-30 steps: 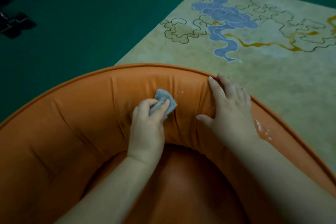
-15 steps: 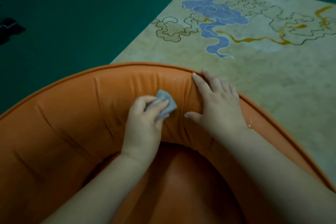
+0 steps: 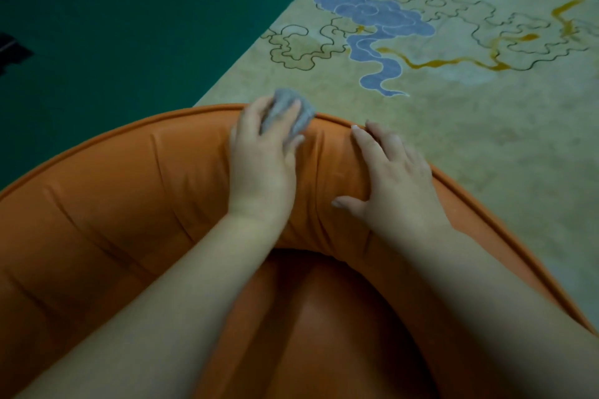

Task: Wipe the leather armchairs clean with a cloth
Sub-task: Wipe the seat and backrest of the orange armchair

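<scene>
An orange leather armchair (image 3: 129, 191) with a curved padded backrest fills the lower part of the head view. My left hand (image 3: 262, 152) holds a small bunched grey cloth (image 3: 285, 110) against the backrest's top rim, fingers wrapped round it. To its right, my right hand (image 3: 395, 181) rests flat on the padding just inside the rim, fingers spread and thumb pointing left. The glossy seat (image 3: 324, 327) shows between my forearms.
Behind the chair lies a beige rug (image 3: 453, 126) with blue cloud and yellow line patterns. Dark green floor (image 3: 129, 26) spreads to the left, with dark objects (image 3: 13, 52) at its far left edge.
My left hand has slid the cloth up from the middle of the backrest padding to its top rim. My right hand stays on the padding to the right.
</scene>
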The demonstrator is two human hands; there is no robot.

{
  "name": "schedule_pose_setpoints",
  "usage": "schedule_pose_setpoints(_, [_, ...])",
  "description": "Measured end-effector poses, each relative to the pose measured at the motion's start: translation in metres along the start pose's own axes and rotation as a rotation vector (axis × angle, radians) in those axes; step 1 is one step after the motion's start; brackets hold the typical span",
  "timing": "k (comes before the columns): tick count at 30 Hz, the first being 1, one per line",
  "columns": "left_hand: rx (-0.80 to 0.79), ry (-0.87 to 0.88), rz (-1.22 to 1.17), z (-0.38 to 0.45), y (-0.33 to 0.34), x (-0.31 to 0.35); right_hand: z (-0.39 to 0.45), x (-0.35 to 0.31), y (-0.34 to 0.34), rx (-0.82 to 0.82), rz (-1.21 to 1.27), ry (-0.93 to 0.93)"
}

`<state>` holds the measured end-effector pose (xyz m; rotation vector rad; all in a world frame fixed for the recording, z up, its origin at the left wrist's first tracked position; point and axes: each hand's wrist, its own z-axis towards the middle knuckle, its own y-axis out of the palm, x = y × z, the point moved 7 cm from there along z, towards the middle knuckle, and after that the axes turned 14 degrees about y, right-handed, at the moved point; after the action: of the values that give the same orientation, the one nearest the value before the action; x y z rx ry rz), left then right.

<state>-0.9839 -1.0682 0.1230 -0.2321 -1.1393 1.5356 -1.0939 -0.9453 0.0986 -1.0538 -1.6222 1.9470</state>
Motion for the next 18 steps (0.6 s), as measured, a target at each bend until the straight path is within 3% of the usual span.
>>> schedule_pose_setpoints(5, [-0.147, 0.046, 0.031, -0.016, 0.023, 0.019, -0.003, 0.008, -0.004, -0.017, -0.001, 0.009])
schedule_pose_setpoints(8, [-0.119, 0.146, -0.025, -0.027, 0.008, 0.025, -0.003, 0.012, -0.006, -0.040, 0.007, 0.023])
schedule_pose_setpoints(11, [0.037, -0.027, 0.016, -0.001, -0.004, 0.001, -0.005, 0.017, -0.007, -0.051, 0.013, 0.033])
schedule_pose_setpoints(13, [0.016, -0.134, 0.049, 0.009, 0.008, 0.000, -0.005, 0.021, -0.007, -0.054, 0.020, 0.039])
schedule_pose_setpoints(18, [-0.113, 0.080, -0.086, -0.021, 0.036, 0.052, -0.009, 0.028, -0.008, -0.047, 0.025, 0.061])
